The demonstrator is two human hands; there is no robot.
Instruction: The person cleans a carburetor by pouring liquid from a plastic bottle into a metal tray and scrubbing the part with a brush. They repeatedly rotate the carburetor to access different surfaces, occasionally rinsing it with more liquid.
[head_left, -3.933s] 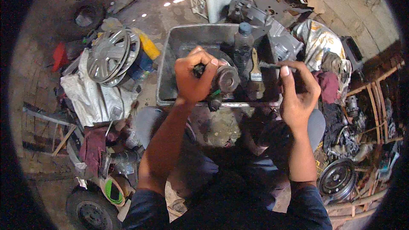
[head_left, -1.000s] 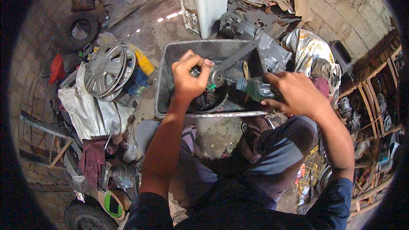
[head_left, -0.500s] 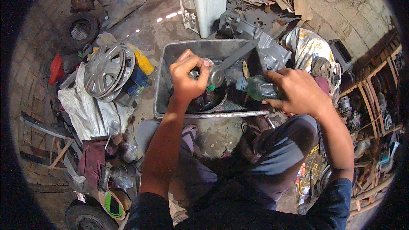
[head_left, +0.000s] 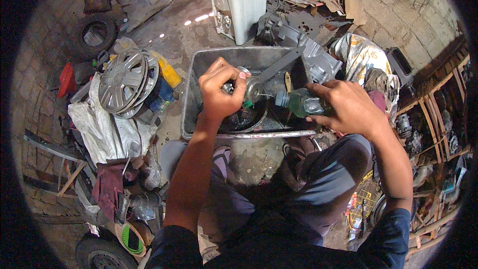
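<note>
Over a black plastic tub (head_left: pixel 186 94), my left hand (head_left: pixel 219 89) is closed around a round metal part (head_left: pixel 253 89), its disc-like end facing right. My right hand (head_left: pixel 346 103) grips a clear, greenish plastic bottle (head_left: pixel 304 103), tipped sideways with its bluish cap toward the part. A thin jet of liquid (head_left: pixel 266 95) runs from the cap to the metal. Inside the tub, below the part, a dark round basin (head_left: pixel 244 122) shows partly, with a small green thing (head_left: pixel 247 104) near my left fingers. A brush with a tan handle (head_left: pixel 288 81) leans behind the bottle.
A flat grey bar (head_left: pixel 282 64) lies across the tub's back right. Beyond stand a white water cooler (head_left: pixel 239 10) and a grey metal casing (head_left: pixel 313 52). Wheel covers (head_left: pixel 123 82) and white sacking (head_left: pixel 107 132) lie left; wooden shelving with parts (head_left: pixel 433 124) is at right.
A thin jet of liquid now shows between the bottle's cap and the metal part. Both hands have stayed almost where they were.
</note>
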